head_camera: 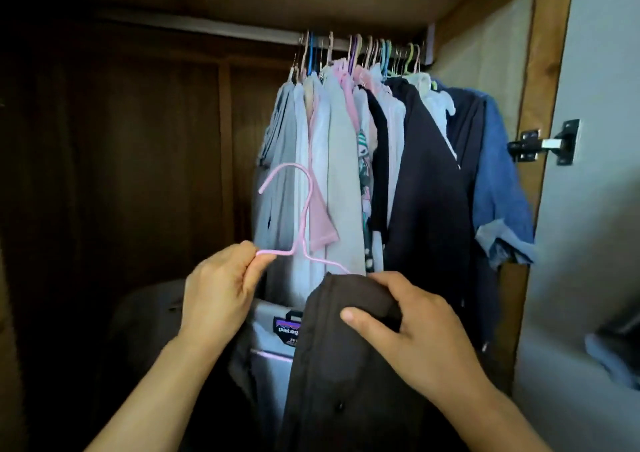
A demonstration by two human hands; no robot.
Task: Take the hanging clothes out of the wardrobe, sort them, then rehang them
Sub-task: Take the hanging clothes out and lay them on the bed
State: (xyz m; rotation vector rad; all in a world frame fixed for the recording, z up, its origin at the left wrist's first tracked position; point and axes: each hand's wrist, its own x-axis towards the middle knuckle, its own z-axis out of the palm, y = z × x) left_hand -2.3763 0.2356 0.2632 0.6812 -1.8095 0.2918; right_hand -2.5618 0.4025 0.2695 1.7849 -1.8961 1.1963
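Note:
My left hand pinches the left shoulder end of a pink hanger, whose hook points up and to the left. My right hand grips the collar of a dark brown jacket draped over the hanger's right side. The jacket's grey lining with a brand label shows between my hands. Behind them, several garments hang on coloured hangers from the metal rail, bunched at the rail's right end. They include grey and pink tops, a dark navy jacket and a blue denim shirt.
The rail's left half is bare, with a dark wooden back panel behind it. The wardrobe's right wall carries a door hinge. A pale door stands open at the right. A dim grey shape lies low on the left inside.

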